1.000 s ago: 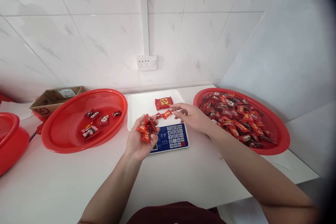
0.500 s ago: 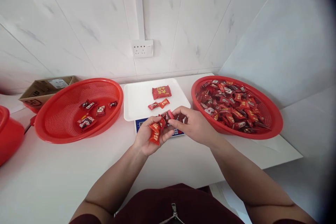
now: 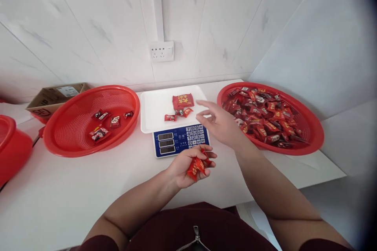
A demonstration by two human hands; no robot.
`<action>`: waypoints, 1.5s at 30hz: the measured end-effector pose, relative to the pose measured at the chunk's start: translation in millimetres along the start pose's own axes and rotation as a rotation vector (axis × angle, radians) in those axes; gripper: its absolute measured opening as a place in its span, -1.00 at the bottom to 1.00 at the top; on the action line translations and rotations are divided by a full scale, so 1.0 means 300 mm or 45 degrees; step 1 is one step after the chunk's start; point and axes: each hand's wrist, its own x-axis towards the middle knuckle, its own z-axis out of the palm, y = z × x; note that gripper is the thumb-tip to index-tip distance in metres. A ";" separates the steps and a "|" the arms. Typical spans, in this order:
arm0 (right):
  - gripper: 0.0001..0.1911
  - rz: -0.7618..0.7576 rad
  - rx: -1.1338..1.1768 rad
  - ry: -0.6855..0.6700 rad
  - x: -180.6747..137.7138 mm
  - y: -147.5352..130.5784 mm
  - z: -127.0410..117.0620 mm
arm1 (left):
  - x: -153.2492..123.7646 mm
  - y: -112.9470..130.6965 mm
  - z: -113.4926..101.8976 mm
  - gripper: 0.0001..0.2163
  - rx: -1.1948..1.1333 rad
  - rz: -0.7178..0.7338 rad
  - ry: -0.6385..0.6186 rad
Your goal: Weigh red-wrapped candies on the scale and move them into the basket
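My left hand (image 3: 188, 162) lies palm up near the table's front edge, holding a few red wrapped candies (image 3: 198, 164). My right hand (image 3: 219, 121) hovers open over the right edge of the white scale tray (image 3: 153, 110), fingers spread, holding nothing. On the tray lie a larger red packet (image 3: 182, 100) and three small candies (image 3: 178, 114). The scale's blue keypad panel (image 3: 181, 140) faces me just beyond my left hand.
A red basket (image 3: 306, 141) full of candies stands at the right. A second red basket (image 3: 73, 141) at the left holds several candies. A cardboard box (image 3: 50, 98) and a red tub (image 3: 11, 149) sit far left. A wall socket (image 3: 161, 50) is above the scale.
My right hand took a candy from my left hand, placed it on the tray, and now hovers open there. My left hand has dropped back toward me with the remaining candies.
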 end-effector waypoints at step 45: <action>-0.64 0.324 -0.802 -0.351 -0.082 0.278 -0.423 | -0.001 -0.098 -0.159 -0.71 0.525 0.087 0.232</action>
